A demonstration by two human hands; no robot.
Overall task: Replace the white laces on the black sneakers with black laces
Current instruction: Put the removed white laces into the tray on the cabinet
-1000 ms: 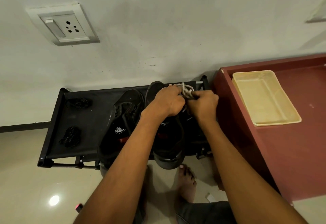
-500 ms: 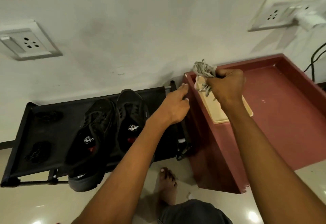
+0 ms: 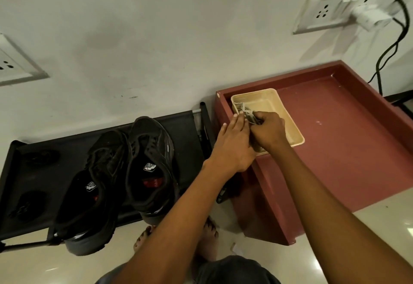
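Right hand (image 3: pixel 269 130) pinches the bundled white laces (image 3: pixel 245 113) over the cream tray (image 3: pixel 290 127); left hand (image 3: pixel 234 143), fingers straight, steadies them. 2 black sneakers (image 3: pixel 125 172) sit unlaced on the rack (image 3: pixel 183 127) (removal apparently done). Next: release, fetch black laces (image 3: pixel 42 156).

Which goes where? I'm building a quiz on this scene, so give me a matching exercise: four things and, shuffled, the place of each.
Things:
1. white laces
2. black sneakers
3. cream tray
4. black lace bundles

Places:
A. on the black rack's left part
B. on the red cabinet top
C. in the right hand, over the tray
D. side by side on the black rack

Pairs: 1-C, 2-D, 3-B, 4-A
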